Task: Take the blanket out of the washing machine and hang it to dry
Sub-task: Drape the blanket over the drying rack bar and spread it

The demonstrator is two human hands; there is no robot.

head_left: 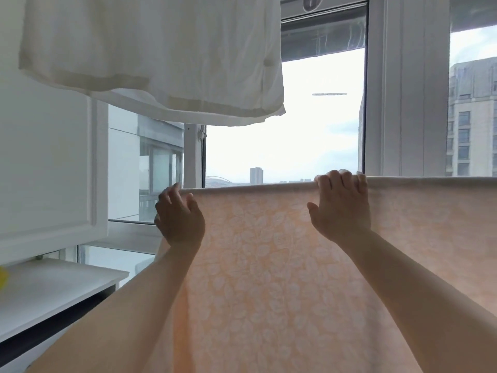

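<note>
Blanket (269, 265) hangs spread, its top edge under both hands.

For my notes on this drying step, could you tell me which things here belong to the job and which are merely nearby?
Job: blanket, gripped at its top edge by the left hand and right hand.
Nearby: white garment hanging overhead, window, white counter.

I've got a white garment (150, 57) hanging up top left | white counter (53, 289) down low left | window (285, 146) dead ahead, pale sky | grey tower block (473, 117) off right
</note>
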